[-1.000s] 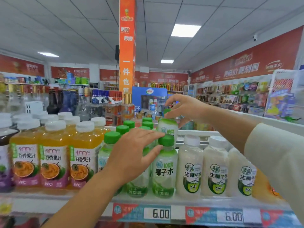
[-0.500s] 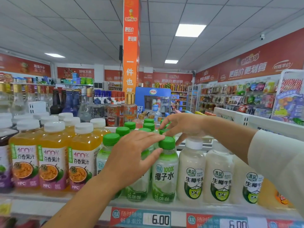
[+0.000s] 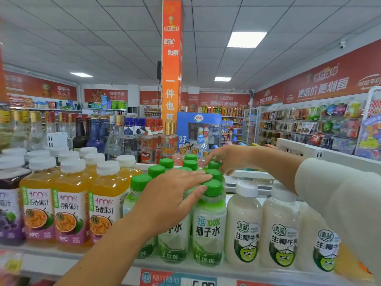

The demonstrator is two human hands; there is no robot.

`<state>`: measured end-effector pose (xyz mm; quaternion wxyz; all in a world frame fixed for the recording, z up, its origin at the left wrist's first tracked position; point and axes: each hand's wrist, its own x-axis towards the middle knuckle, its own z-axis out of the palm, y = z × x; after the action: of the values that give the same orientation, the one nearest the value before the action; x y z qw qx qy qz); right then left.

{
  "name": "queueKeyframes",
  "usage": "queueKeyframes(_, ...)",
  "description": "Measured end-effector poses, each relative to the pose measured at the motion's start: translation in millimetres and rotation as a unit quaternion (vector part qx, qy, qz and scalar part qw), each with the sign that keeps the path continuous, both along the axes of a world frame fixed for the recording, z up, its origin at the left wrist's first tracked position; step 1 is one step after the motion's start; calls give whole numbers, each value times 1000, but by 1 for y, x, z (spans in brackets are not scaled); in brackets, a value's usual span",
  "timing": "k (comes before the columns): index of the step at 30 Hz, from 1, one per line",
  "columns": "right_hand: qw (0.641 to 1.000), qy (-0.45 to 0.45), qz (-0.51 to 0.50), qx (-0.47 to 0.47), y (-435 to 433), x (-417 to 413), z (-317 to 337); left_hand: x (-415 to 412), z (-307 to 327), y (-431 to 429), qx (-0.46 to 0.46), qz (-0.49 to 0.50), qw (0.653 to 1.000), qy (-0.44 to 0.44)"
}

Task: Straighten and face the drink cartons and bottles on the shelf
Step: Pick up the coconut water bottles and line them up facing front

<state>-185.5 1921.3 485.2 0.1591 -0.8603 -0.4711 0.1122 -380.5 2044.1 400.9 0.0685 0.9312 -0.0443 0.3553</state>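
Though the green-capped plastic coconut-water bottles (image 3: 208, 226) face out mid-frame, alignment is unfinished: left hand (image 3: 173, 199) flat on caps (image 3: 215, 187); right hand (image 3: 228, 158) behind, grip unclear.

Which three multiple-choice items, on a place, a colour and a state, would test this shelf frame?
1. The white milky bottles stand where, relative to the coconut water bottles? A left; B right; C one shelf up.
2. The orange juice bottles have caps of which colour? A white; B green; C red.
3. The left hand is: A clenched in the air; B wrapped round a white cap; C flat, fingers straight, against the coconut water bottles.
Answers: B, the milky bottles follow the green caps rightward; A, white caps top the juice; C, straight fingers lie across the green caps.
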Motion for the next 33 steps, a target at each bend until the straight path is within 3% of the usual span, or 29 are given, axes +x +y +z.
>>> queueKeyframes(4, 998, -28, -4, 49, -12, 1, 5, -1, -1, -1, -3, 10, 1000, 0)
queueKeyframes(8, 983, -94, -11, 160, -41, -13, 27, -2, -1, -2, -1, 17, 1000, 6)
queueKeyframes(16, 882, -125, 1, 454, -107, -81, 65, -6, 6, -10, -18, 17, 999, 22)
queueKeyframes(22, 859, -2, 9, 512, -145, -139, 45, -25, -10, -54, -74, -46, 995, -56)
queueKeyframes(25, 848, 76, -2, 524, -151, -158, 6, -46, -37, -81, -136, -113, 984, -34)
queueKeyframes(26, 843, 98, -11, 528, -153, -162, -8, -54, -49, -90, -203, -160, 966, -1)
queueKeyframes(27, 837, 119, -23, 533, -154, -165, -23, -61, -62, -99, -298, -224, 927, 43)
queueKeyframes(30, 821, 177, -69, 539, -156, -171, -72, -73, -107, -116, -506, -333, 783, 140)
queueKeyframes(31, 815, 197, -82, 538, -156, -173, -88, -75, -120, -119, -545, -335, 752, 158)
queueKeyframes(33, 810, 224, -102, 533, -154, -178, -118, -79, -140, -125, -580, -315, 729, 179)
